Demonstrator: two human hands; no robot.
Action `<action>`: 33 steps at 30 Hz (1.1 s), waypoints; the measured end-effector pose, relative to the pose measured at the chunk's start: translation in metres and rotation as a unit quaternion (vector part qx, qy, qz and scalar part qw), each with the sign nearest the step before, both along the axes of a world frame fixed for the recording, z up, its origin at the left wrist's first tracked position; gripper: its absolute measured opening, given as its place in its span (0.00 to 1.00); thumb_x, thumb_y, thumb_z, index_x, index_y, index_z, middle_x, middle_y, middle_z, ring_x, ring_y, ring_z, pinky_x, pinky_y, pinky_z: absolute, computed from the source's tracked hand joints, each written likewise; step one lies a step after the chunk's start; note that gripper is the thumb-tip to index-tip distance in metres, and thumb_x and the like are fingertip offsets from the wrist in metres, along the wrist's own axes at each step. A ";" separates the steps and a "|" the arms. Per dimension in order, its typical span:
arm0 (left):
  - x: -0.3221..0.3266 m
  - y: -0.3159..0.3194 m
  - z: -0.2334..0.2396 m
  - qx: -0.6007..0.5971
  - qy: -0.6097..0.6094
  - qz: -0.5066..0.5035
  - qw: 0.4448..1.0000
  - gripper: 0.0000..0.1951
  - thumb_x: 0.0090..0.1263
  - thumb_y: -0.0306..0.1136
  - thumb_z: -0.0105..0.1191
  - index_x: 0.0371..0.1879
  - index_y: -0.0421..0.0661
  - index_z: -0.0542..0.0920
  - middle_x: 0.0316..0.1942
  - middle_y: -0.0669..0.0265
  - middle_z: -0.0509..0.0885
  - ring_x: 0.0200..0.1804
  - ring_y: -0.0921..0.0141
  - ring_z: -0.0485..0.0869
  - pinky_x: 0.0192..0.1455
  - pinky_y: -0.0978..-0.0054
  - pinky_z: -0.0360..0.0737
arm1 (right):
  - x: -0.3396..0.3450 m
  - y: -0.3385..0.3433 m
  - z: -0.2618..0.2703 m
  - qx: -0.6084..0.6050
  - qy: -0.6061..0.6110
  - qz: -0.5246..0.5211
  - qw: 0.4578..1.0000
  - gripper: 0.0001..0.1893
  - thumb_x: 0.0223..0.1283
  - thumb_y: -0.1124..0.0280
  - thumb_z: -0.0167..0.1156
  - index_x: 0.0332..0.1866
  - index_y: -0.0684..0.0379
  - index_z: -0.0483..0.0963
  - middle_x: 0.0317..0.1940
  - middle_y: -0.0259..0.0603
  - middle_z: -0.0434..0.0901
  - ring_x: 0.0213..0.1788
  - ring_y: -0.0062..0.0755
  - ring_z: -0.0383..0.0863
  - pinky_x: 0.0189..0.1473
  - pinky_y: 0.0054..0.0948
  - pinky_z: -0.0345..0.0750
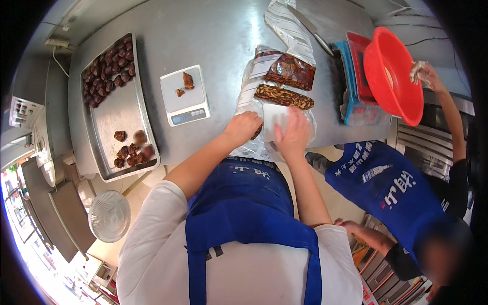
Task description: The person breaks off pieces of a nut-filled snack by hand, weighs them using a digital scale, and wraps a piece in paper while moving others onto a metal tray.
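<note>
My left hand (244,127) is closed on a small dark piece (257,131) of the nut-studded block, just left of a flat bench scraper (271,119). My right hand (294,131) grips the scraper, its blade lying over clear plastic film. Beyond the scraper lies a cut strip (284,96) of dark paste packed with nuts or seeds. Behind that strip sits the larger block (291,72), partly covered by striped plastic wrap (291,32). To the left, a digital kitchen scale (183,97) bears a larger chunk (188,81) and a small one (180,92).
A metal tray (118,114) at left holds rows of dark balls (108,70) and several rough lumps (129,152). A knife (310,28) lies at the back. At right, a red basin (392,76) stands on a blue-sided scale (349,87); a co-worker's floury hand (425,74) is at its rim.
</note>
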State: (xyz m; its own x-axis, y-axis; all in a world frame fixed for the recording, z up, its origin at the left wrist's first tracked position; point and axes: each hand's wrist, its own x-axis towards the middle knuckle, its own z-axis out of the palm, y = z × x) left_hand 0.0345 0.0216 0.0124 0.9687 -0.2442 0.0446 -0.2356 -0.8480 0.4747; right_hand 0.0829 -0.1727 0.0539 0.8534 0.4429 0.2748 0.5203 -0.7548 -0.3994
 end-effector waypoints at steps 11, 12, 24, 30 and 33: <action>-0.004 0.006 0.007 -0.106 -0.051 0.067 0.991 0.05 0.60 0.33 0.62 0.33 0.50 0.84 0.34 0.65 0.82 0.41 0.63 0.84 0.41 0.66 0.83 | -0.023 0.008 -0.021 0.000 0.098 0.053 0.994 0.27 0.51 0.65 0.70 0.58 0.60 0.76 0.52 0.45 0.77 0.56 0.48 0.74 0.61 0.45 0.68; -0.001 0.008 0.008 -0.093 -0.042 0.061 0.993 0.05 0.61 0.33 0.63 0.33 0.51 0.85 0.33 0.65 0.83 0.41 0.63 0.84 0.41 0.66 0.83 | -0.021 0.009 -0.023 -0.003 0.103 0.058 0.993 0.26 0.51 0.65 0.70 0.57 0.61 0.76 0.50 0.44 0.78 0.55 0.47 0.75 0.60 0.45 0.69; 0.045 0.038 0.010 0.137 -0.054 -0.264 0.953 0.05 0.62 0.34 0.55 0.29 0.47 0.78 0.30 0.64 0.80 0.38 0.64 0.83 0.39 0.63 0.83 | -0.017 0.013 -0.039 -0.019 0.135 0.073 0.988 0.24 0.51 0.63 0.70 0.54 0.59 0.79 0.44 0.42 0.79 0.49 0.44 0.76 0.53 0.42 0.72; 0.028 0.023 -0.008 0.041 0.027 -0.032 0.998 0.06 0.66 0.36 0.55 0.34 0.47 0.79 0.34 0.63 0.82 0.41 0.61 0.84 0.43 0.62 0.82 | -0.018 0.008 -0.047 -0.012 0.137 0.065 0.988 0.22 0.51 0.64 0.70 0.53 0.58 0.79 0.45 0.42 0.79 0.50 0.45 0.76 0.53 0.42 0.72; 0.024 0.018 -0.005 0.001 0.092 0.039 0.995 0.08 0.68 0.36 0.52 0.35 0.46 0.81 0.37 0.60 0.84 0.44 0.59 0.84 0.46 0.60 0.82 | -0.018 0.007 -0.046 -0.010 0.147 0.065 0.987 0.22 0.53 0.66 0.68 0.55 0.59 0.78 0.48 0.44 0.80 0.53 0.48 0.76 0.56 0.42 0.72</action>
